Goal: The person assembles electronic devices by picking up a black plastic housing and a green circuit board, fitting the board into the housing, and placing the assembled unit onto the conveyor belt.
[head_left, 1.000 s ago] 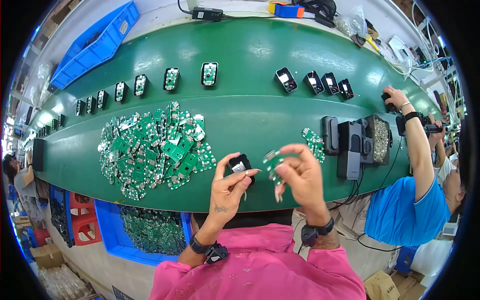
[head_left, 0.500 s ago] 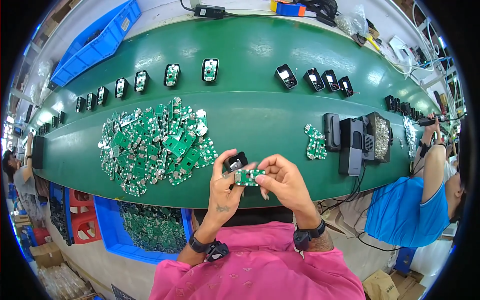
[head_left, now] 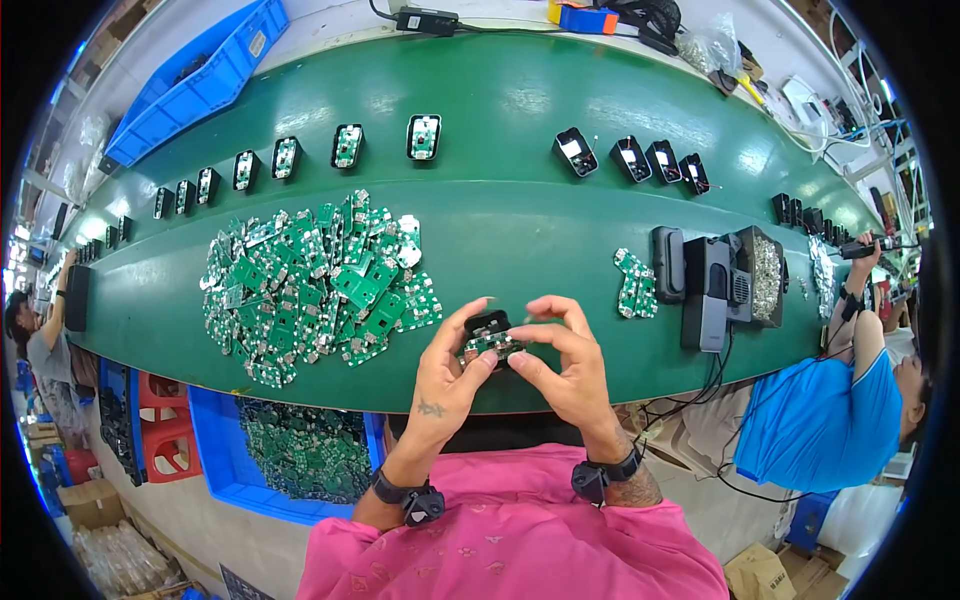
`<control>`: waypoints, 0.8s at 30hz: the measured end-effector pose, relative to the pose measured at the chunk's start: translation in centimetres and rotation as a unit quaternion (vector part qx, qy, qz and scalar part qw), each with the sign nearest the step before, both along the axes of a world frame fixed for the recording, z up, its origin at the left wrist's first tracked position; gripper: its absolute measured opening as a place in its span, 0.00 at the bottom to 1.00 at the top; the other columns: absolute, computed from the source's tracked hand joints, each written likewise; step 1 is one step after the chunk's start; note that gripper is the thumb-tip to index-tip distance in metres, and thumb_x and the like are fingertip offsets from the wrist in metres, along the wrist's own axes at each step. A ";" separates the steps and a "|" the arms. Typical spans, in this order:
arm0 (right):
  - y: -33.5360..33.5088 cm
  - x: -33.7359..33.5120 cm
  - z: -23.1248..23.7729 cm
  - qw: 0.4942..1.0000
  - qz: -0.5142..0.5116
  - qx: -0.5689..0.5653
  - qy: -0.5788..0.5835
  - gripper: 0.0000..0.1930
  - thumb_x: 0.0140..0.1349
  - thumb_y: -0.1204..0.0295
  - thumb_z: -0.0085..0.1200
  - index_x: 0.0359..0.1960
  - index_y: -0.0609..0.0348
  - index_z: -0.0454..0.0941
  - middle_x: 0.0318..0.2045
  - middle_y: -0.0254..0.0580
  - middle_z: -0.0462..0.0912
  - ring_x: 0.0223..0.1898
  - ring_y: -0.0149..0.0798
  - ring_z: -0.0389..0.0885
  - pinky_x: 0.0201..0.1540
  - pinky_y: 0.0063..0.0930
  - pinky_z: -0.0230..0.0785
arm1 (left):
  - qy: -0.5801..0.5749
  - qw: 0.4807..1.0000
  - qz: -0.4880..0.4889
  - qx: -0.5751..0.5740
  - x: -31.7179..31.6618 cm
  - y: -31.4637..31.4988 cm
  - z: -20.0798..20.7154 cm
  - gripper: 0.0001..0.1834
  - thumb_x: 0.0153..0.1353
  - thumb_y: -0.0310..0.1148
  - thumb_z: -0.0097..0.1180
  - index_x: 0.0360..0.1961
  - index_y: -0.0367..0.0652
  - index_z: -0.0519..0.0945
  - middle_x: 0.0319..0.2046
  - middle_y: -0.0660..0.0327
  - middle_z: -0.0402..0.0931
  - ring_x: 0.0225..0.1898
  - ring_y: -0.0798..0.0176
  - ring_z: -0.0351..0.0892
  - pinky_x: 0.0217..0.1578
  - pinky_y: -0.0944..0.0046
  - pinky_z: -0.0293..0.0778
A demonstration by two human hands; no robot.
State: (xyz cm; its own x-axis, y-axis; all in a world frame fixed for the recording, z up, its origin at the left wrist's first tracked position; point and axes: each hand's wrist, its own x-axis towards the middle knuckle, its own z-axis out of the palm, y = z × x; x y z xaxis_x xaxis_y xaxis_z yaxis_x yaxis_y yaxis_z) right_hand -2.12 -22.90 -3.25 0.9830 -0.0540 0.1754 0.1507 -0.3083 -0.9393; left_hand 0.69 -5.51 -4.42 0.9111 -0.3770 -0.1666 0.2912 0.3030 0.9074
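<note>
Both hands are meeting just in front of the green belt's (head_left: 520,210) near edge. The left hand (head_left: 445,375) is curling its fingers around a small black housing (head_left: 487,323), while the right hand (head_left: 570,365) is pinching a green circuit board (head_left: 490,343) against it. Beyond them, left, a heap of boards (head_left: 310,280) is lying on the belt.

green circuit board (head_left: 488,344) half hidden by fingers (head_left: 478,362) (details unreadable)
</note>
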 end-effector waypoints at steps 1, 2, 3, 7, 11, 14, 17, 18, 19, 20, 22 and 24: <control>0.0 0.1 -0.7 1.000 0.006 0.011 -0.007 0.09 0.59 0.79 0.63 0.42 0.60 0.85 0.54 0.42 0.72 0.51 0.33 0.74 0.51 0.28 0.70 | -0.003 1.000 0.003 0.004 0.0 0.0 0.3 0.31 0.64 0.18 0.54 0.68 0.38 0.65 0.56 0.56 0.71 0.53 0.67 0.74 0.52 0.68 0.75; 0.0 0.1 -1.5 1.000 0.011 0.022 -0.014 0.08 0.58 0.78 0.64 0.40 0.59 0.87 0.59 0.43 0.70 0.56 0.36 0.72 0.56 0.30 0.68 | -0.005 1.000 0.004 0.007 0.0 -0.1 0.3 0.30 0.64 0.18 0.54 0.68 0.38 0.65 0.52 0.58 0.73 0.52 0.68 0.74 0.52 0.69 0.75; 0.1 0.1 -1.9 1.000 0.012 0.022 -0.013 0.08 0.58 0.78 0.64 0.40 0.59 0.87 0.59 0.43 0.70 0.56 0.36 0.72 0.56 0.30 0.68 | -0.005 1.000 0.005 0.007 0.0 -0.3 0.1 0.30 0.64 0.18 0.54 0.68 0.38 0.65 0.52 0.58 0.73 0.52 0.68 0.74 0.52 0.69 0.75; 0.9 0.1 -2.4 0.995 0.006 0.094 0.013 0.07 0.59 0.76 0.64 0.39 0.60 0.87 0.61 0.45 0.70 0.57 0.37 0.72 0.56 0.31 0.68 | -0.004 1.000 -0.017 -0.012 -0.3 -0.9 -0.3 0.30 0.65 0.21 0.57 0.68 0.38 0.64 0.53 0.56 0.74 0.52 0.68 0.76 0.52 0.67 0.77; 1.9 -0.1 -1.8 0.985 -0.038 0.170 0.013 0.05 0.59 0.71 0.64 0.36 0.56 0.86 0.57 0.44 0.74 0.59 0.42 0.67 0.57 0.36 0.64 | 0.024 0.999 -0.032 -0.017 -0.4 -1.2 -0.2 0.29 0.66 0.21 0.55 0.68 0.39 0.65 0.53 0.56 0.74 0.51 0.68 0.77 0.49 0.67 0.79; 2.2 -0.6 -1.1 0.971 -0.145 -0.151 -0.116 0.03 0.59 0.74 0.62 0.33 0.59 0.83 0.50 0.45 0.77 0.52 0.44 0.71 0.49 0.36 0.67 | -0.005 1.000 0.006 0.030 -0.3 -1.1 -0.1 0.28 0.67 0.19 0.53 0.68 0.41 0.66 0.53 0.57 0.75 0.49 0.69 0.78 0.46 0.68 0.80; 2.2 -0.6 -0.8 0.973 -0.121 -0.154 -0.124 0.03 0.58 0.78 0.62 0.32 0.62 0.81 0.40 0.46 0.79 0.40 0.44 0.78 0.39 0.31 0.70 | -0.044 0.995 0.032 0.087 -0.3 -0.9 0.6 0.29 0.65 0.18 0.52 0.67 0.37 0.65 0.55 0.54 0.73 0.51 0.65 0.78 0.49 0.65 0.82; 2.1 -0.3 -0.4 0.979 -0.089 -0.135 -0.123 0.03 0.58 0.78 0.62 0.32 0.63 0.81 0.29 0.44 0.80 0.33 0.43 0.79 0.33 0.33 0.69 | -0.086 0.989 0.052 0.109 -0.3 -0.9 0.6 0.28 0.65 0.17 0.53 0.67 0.37 0.66 0.55 0.54 0.73 0.50 0.65 0.79 0.49 0.66 0.81; 1.9 -0.2 0.0 0.979 -0.090 -0.136 -0.122 0.03 0.58 0.78 0.62 0.32 0.63 0.81 0.29 0.44 0.80 0.33 0.43 0.79 0.33 0.33 0.69 | -0.127 0.981 0.071 0.131 -0.3 -0.8 0.6 0.27 0.65 0.17 0.53 0.66 0.36 0.68 0.55 0.54 0.74 0.50 0.66 0.79 0.49 0.67 0.80; 1.7 -0.1 0.2 0.982 -0.054 -0.146 -0.108 0.03 0.57 0.79 0.62 0.32 0.63 0.81 0.27 0.43 0.79 0.29 0.43 0.79 0.31 0.33 0.69 | -0.126 0.981 0.072 0.131 -0.2 -0.7 0.6 0.27 0.65 0.17 0.53 0.66 0.36 0.68 0.55 0.54 0.74 0.50 0.66 0.79 0.49 0.67 0.80; 1.2 0.3 0.6 0.983 -0.017 -0.156 -0.094 0.03 0.57 0.79 0.62 0.31 0.63 0.80 0.24 0.43 0.78 0.25 0.42 0.78 0.28 0.33 0.68 | -0.208 0.960 0.035 0.181 0.0 -0.3 0.8 0.26 0.63 0.15 0.55 0.64 0.36 0.70 0.55 0.54 0.75 0.49 0.67 0.79 0.48 0.69 0.79; 0.7 0.6 1.1 0.991 0.025 -0.116 -0.060 0.02 0.57 0.79 0.61 0.30 0.64 0.80 0.22 0.41 0.77 0.23 0.41 0.76 0.26 0.33 0.66 | -0.207 0.962 0.040 0.172 -0.1 -0.2 0.7 0.26 0.63 0.15 0.54 0.63 0.37 0.72 0.52 0.54 0.76 0.47 0.66 0.80 0.46 0.69 0.79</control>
